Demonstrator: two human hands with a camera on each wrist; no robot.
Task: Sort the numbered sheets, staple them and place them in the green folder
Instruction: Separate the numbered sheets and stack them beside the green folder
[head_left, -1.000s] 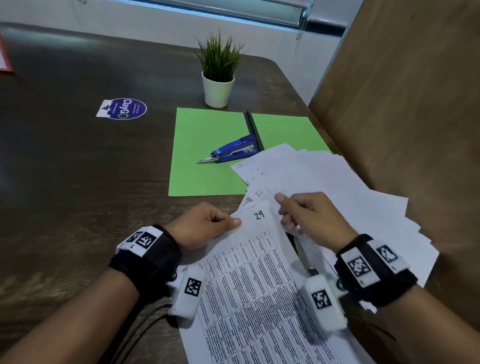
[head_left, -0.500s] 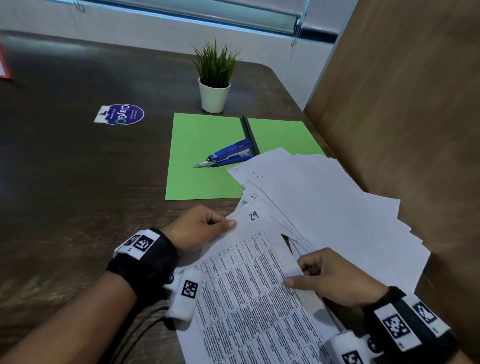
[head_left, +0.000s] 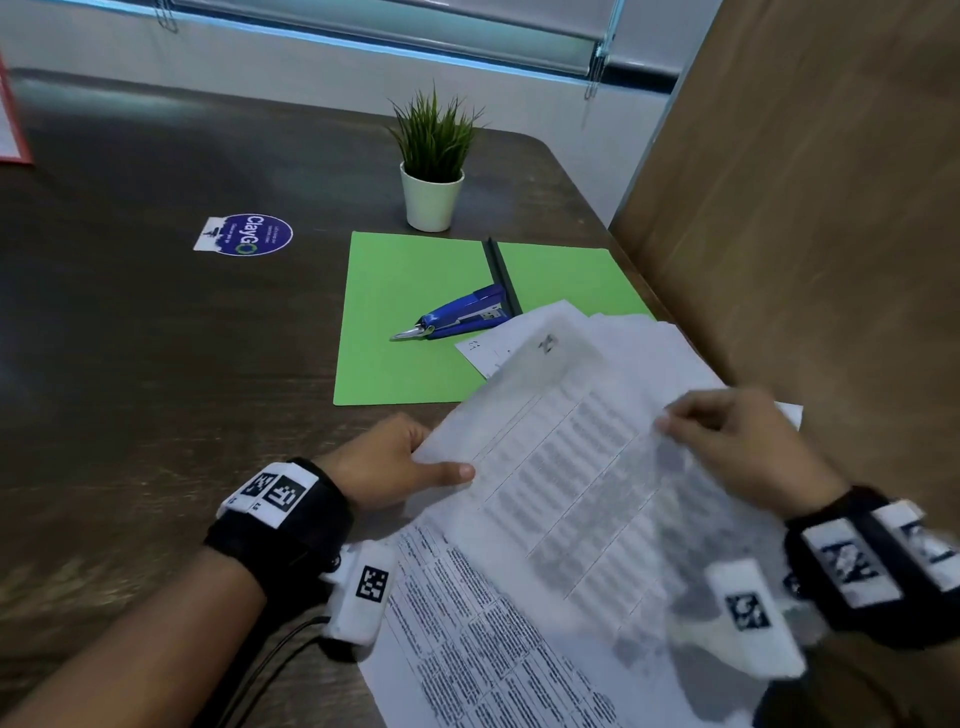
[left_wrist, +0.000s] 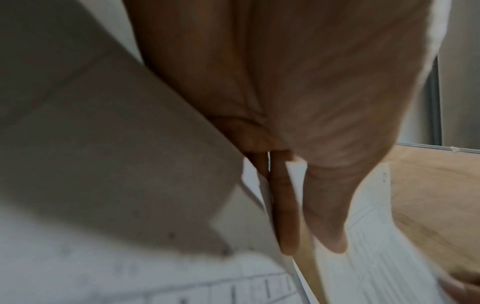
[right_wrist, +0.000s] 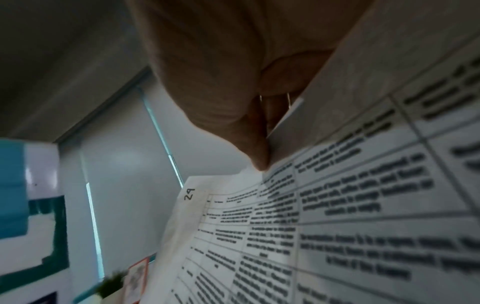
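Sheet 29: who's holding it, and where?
Both hands: left hand pinches sheet 29 at its left edge, right hand pinches its right edge.

Left hand (head_left: 387, 462) sits low at the near left, thumb stretched out flat on top of the sheet (head_left: 566, 467), fingers tucked under its edge. Right hand (head_left: 737, 447) is up higher on the right, fingers curled, pinching the same sheet's right edge between thumb and fingertips. Both wrists wear black straps with white tags.
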